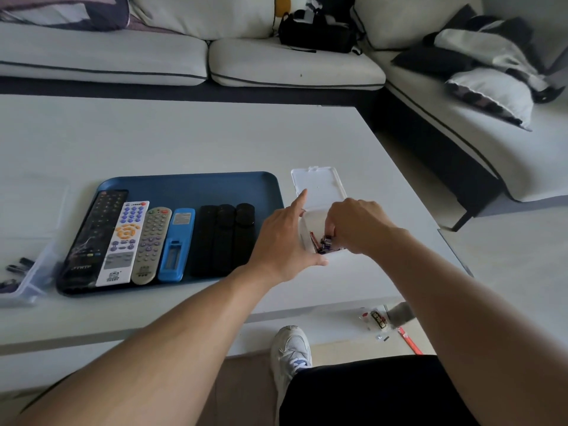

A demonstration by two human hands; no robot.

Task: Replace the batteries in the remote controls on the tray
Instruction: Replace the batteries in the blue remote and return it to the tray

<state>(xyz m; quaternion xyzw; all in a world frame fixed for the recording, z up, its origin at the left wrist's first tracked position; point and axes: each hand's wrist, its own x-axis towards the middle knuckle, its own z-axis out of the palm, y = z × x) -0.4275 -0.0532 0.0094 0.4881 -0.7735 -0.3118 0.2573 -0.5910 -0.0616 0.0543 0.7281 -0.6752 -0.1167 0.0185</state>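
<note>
Left hand braces the open box beside the tray; right hand curled inside over batteries, grip unclear, table bare beyond

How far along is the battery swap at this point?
Early. Done: the small clear box stands open, and the blue remote lies back-up with its compartment exposed. In hand: the left hand steadies the box while the right hand reaches among its batteries. Left: the other remotes on the tray look untouched.
</note>
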